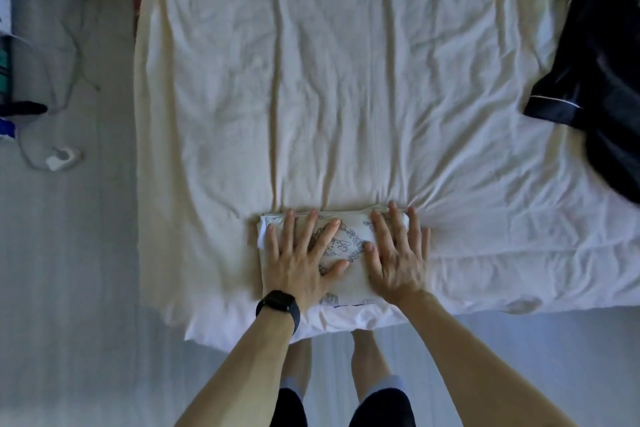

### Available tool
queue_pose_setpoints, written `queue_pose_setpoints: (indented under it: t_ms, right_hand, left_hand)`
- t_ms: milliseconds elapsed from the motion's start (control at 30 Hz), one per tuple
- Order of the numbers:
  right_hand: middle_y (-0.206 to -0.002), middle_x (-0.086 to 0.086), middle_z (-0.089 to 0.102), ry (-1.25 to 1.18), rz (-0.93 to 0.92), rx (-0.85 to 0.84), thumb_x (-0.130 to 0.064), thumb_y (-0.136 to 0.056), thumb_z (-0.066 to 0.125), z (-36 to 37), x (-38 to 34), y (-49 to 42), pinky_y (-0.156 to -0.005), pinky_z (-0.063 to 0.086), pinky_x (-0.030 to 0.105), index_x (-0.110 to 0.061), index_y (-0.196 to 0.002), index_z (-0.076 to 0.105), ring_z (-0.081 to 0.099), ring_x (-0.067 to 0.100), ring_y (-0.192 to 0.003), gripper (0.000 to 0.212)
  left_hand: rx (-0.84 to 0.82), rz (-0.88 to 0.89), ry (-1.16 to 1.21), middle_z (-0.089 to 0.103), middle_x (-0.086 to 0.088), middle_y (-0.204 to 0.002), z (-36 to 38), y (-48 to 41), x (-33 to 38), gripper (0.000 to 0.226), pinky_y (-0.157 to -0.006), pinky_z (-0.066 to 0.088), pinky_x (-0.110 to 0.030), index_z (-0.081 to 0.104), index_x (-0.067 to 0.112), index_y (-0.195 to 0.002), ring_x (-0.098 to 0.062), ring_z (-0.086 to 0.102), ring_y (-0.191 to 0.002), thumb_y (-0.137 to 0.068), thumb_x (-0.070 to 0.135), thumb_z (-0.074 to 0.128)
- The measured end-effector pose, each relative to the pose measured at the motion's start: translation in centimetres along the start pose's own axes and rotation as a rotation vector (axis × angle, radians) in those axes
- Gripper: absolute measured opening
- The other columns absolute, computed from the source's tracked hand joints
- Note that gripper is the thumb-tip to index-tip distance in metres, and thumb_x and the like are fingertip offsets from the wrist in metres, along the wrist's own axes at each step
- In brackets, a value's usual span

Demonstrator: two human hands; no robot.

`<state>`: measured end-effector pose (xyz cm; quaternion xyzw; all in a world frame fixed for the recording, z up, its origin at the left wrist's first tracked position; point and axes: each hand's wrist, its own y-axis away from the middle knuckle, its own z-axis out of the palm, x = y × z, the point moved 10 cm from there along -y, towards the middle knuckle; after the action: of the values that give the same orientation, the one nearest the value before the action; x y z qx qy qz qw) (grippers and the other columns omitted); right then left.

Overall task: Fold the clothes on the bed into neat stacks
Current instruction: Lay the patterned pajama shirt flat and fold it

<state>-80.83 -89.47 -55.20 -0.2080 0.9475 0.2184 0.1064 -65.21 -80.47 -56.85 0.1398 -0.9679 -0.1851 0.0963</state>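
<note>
A folded white garment with a dark line-drawn print [349, 239] lies near the front edge of the bed [311, 80], which is covered in a wrinkled white sheet. My left hand [304, 253], with a black watch on its wrist, presses flat on the garment's left half, fingers spread and straight. My right hand [398, 253] presses flat on its right half, fingers straight. A dark navy garment with thin white piping [595, 87] lies unfolded at the bed's right edge.
Grey floor runs along the left of the bed, with a white charger [62, 158] and loose cables on it. Some items line the far left edge. My legs stand at the foot of the bed.
</note>
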Motion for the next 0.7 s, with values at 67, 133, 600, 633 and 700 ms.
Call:
queue_pose_setpoints:
  t_ms: [67,133,600,633,700]
  right_hand:
    - [-0.171,-0.001,0.008,0.048,0.049,-0.088,-0.061,-0.099,0.018,-0.8,-0.4,0.7,-0.122,0.013,0.06,-0.033,-0.16,0.027,0.004,0.037,-0.157,0.067]
    - [-0.171,-0.004,-0.005,0.074,0.053,-0.135,-0.061,-0.102,0.026,-2.4,-1.0,1.9,-0.124,0.007,0.055,-0.038,-0.161,0.015,-0.005,0.035,-0.157,0.064]
    - [-0.152,-0.009,0.051,-0.089,0.195,0.206,-0.028,-0.105,0.049,-24.9,-8.4,21.6,-0.117,0.033,0.033,-0.025,-0.146,0.054,0.028,0.016,-0.152,0.041]
    - [-0.151,-0.008,0.052,-0.081,0.19,0.243,-0.029,-0.105,0.049,-26.2,-9.4,23.3,-0.117,0.033,0.033,-0.025,-0.146,0.055,0.03,0.016,-0.152,0.041]
    - [-0.15,-0.006,0.054,-0.087,0.171,0.316,-0.03,-0.105,0.051,-28.0,-11.5,26.6,-0.117,0.034,0.035,-0.024,-0.144,0.056,0.031,0.018,-0.151,0.04]
  left_hand:
    - [-0.073,-0.003,-0.033,0.008,0.004,-0.168,-1.1,0.3,0.0,0.074,-0.12,0.002,-0.06,0.002,0.049,-0.156,-0.034,0.006,-0.154,-0.09,0.081,0.016]
    - [-0.145,0.056,-0.047,-0.007,0.003,-0.168,-2.7,1.0,0.2,0.072,-0.119,-0.005,-0.06,-0.012,0.05,-0.154,-0.031,-0.004,-0.154,-0.092,0.078,0.013]
    - [-0.16,0.267,0.027,0.028,0.003,-0.158,-22.8,10.0,-1.1,0.054,-0.12,0.013,-0.052,0.031,0.029,-0.153,-0.023,0.016,-0.15,-0.101,0.038,0.042]
    - [-0.124,0.294,0.04,0.03,0.003,-0.157,-24.4,11.0,-0.9,0.053,-0.119,0.014,-0.051,0.033,0.028,-0.152,-0.021,0.018,-0.148,-0.101,0.037,0.043]
    - [-0.06,0.35,0.056,0.032,0.003,-0.156,-27.2,13.2,-0.6,0.053,-0.118,0.017,-0.049,0.035,0.026,-0.151,-0.018,0.021,-0.147,-0.1,0.034,0.044]
